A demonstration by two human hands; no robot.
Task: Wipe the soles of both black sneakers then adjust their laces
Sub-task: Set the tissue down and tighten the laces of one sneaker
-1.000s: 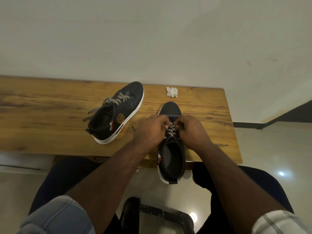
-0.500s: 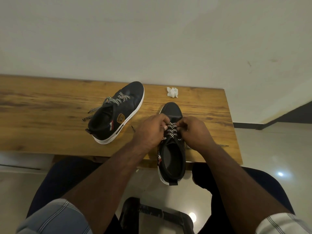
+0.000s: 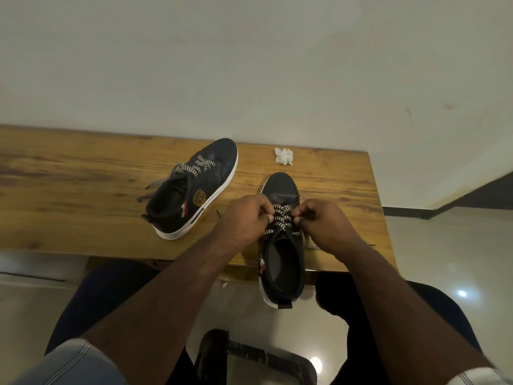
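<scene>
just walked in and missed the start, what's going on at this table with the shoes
A seated person is working the laces of the nearer black sneaker, whose heel overhangs the wooden table edge. The left hand and right hand each pinch the lacing from their own side. The other black sneaker lies to the left, laces loose. A crumpled white tissue sits behind.

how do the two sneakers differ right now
The near sneaker points straight away, heel overhanging the table; the far sneaker lies angled, wholly on it. Left hand and right hand pinch the near one's laces; the far one's trail loose, untouched. Both are black with white soles and checkered laces.
</scene>
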